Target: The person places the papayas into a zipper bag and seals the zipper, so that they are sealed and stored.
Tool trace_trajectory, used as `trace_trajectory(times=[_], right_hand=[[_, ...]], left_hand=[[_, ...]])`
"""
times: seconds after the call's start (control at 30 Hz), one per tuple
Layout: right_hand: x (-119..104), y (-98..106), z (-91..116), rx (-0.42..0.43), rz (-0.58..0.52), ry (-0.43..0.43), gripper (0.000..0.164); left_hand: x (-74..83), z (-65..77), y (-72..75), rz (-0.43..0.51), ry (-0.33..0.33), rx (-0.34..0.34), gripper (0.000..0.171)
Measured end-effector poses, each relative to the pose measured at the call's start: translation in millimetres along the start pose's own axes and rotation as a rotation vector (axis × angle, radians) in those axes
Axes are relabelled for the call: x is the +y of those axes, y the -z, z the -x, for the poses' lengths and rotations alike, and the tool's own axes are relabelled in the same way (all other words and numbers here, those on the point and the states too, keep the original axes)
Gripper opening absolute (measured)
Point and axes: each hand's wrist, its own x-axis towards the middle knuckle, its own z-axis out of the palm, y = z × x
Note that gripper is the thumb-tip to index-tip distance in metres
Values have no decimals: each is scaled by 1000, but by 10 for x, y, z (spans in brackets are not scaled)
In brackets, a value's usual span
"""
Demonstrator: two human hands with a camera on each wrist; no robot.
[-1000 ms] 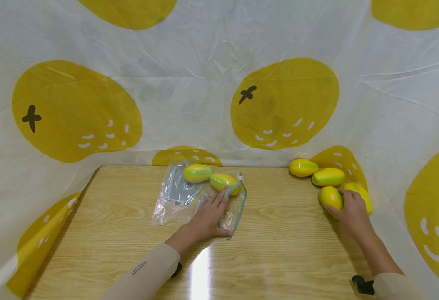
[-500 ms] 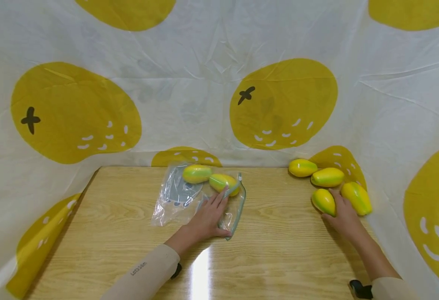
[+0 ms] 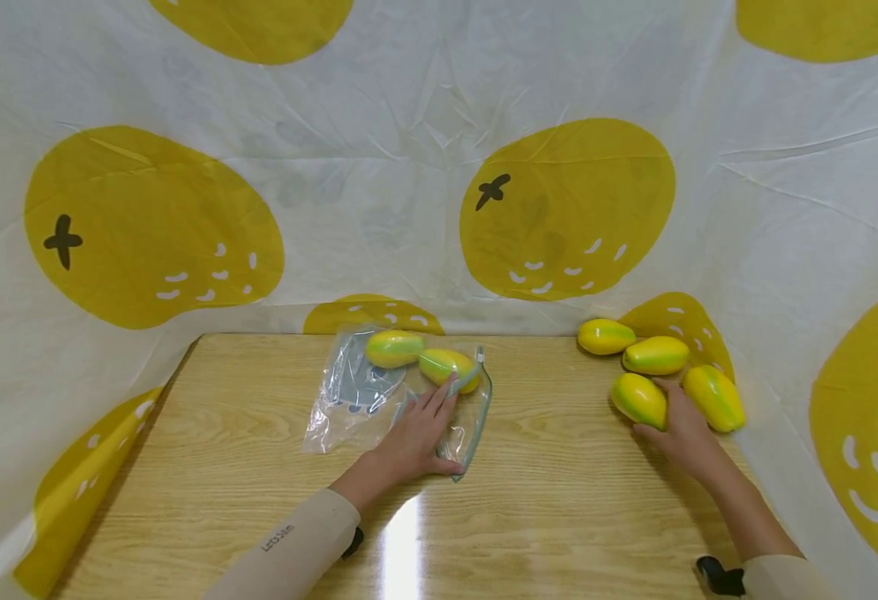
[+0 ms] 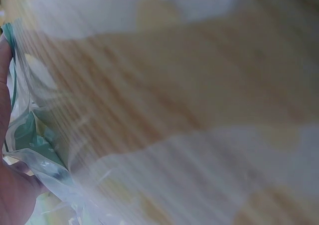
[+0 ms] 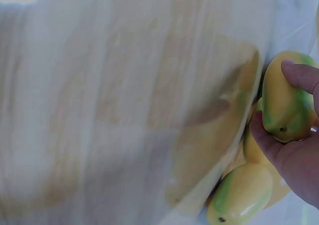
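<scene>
In the head view my right hand [image 3: 685, 429] grips a yellow-green mango [image 3: 639, 400] at the table's right side, thumb on the near side. The right wrist view shows this mango [image 5: 288, 98] between thumb and fingers. My left hand [image 3: 416, 429] lies on a clear zip bag [image 3: 472, 425] with a grey-green edge. Its fingers are spread and fairly straight, thumb at the bag's lower corner and fingertips at the upper edge of its mouth. Two mangoes [image 3: 394, 349] show through the bag's plastic. In the left wrist view the bag's edge [image 4: 14, 80] runs along a finger.
Three more mangoes lie loose at the back right: one by the rear edge [image 3: 606, 337], one in front of it [image 3: 656, 356], one near the right side [image 3: 713, 398]. A white cloth [image 3: 379, 208] with yellow fruit prints rises behind and beside the wooden table [image 3: 544, 517].
My right hand has drawn the gripped mango to the left, away from the mango at the right side. The left hand and the bag have stayed in place.
</scene>
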Motion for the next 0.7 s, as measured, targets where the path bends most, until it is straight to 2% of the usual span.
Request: trace_trajectory(times=[0.37, 0.7], right_hand=[[-381, 16, -122, -77, -23, 37, 88], [-667, -106, -282, -120, -83, 137, 81]], left_hand=[[2, 10, 17, -3, 9, -11, 131], [-10, 5, -10, -10, -1, -9, 130]])
